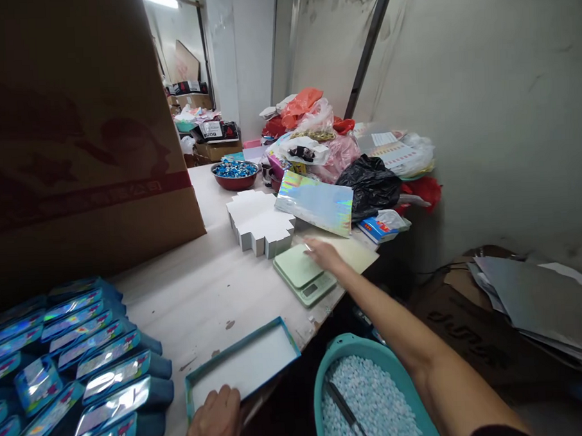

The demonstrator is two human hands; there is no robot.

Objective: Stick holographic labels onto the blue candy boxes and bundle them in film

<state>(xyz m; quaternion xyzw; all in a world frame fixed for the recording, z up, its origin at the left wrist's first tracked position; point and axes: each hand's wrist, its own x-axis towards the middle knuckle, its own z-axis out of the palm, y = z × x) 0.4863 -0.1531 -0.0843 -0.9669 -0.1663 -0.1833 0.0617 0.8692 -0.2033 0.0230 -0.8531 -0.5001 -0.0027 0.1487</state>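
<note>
My left hand (213, 417) has its fingers curled over the near corner of a shallow blue-edged box tray (244, 368) with a white inside. The tray lies at the table's front edge. My right hand (324, 254) reaches over the far right side of a pale green kitchen scale (298, 269). Its fingers are drawn together in a pinch, and what they hold, if anything, is too small to make out. Just behind the scale sits a stack of white die-cut cards (261, 220). Below the right forearm stands a teal tub (319, 397) of small pale-blue pieces, with dark tongs (344, 405) lying in them.
Several blue shiny boxes (109, 367) crowd the left, before a large cardboard carton (86, 156). Farther back are a red bowl (235, 180) of blue wrapped pieces, holographic sheets (314, 201) and piled plastic bags (336, 152). Flat sheets (545, 297) lie at the right.
</note>
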